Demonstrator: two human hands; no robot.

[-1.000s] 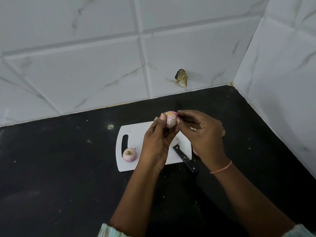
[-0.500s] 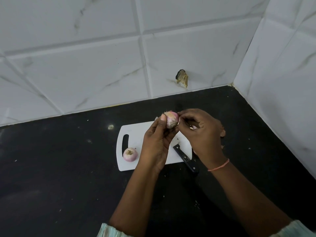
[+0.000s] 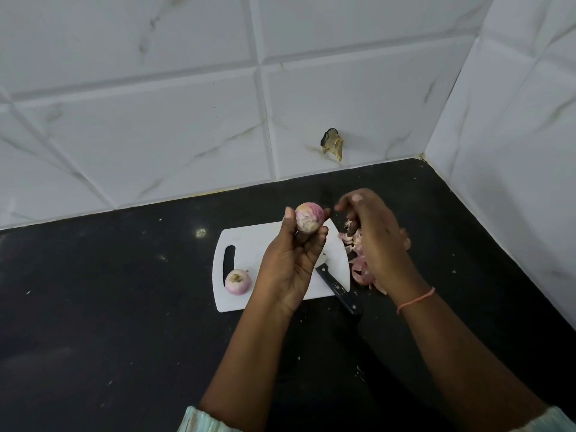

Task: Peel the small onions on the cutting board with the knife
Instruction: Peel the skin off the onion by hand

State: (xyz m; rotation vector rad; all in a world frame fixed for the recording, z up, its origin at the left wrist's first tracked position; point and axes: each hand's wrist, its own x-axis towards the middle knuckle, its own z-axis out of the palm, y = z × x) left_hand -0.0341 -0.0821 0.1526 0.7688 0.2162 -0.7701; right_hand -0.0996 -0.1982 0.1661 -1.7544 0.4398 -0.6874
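My left hand (image 3: 291, 260) holds a small pink-and-white onion (image 3: 308, 217) at its fingertips, raised above the white cutting board (image 3: 249, 241). A little to the right of that onion is my right hand (image 3: 374, 235), fingers loosely curled and hanging over a pile of pink onion skins (image 3: 358, 269); I cannot tell whether a scrap of skin is still in them. A second small onion (image 3: 237, 281) rests on the board's left end beside the handle slot. The black-handled knife (image 3: 338, 288) lies across the board's lower right corner, its blade partly hidden behind my left hand.
The board sits on a black counter (image 3: 109, 307) dotted with small scraps. White marble-look tiled walls (image 3: 187, 104) close off the back and the right side. A chipped hole (image 3: 333, 144) marks the back wall.
My right hand has drawn away from the onion to the right and dropped over the skin pile. The onion in my left hand shows a cleaner, rounder face.
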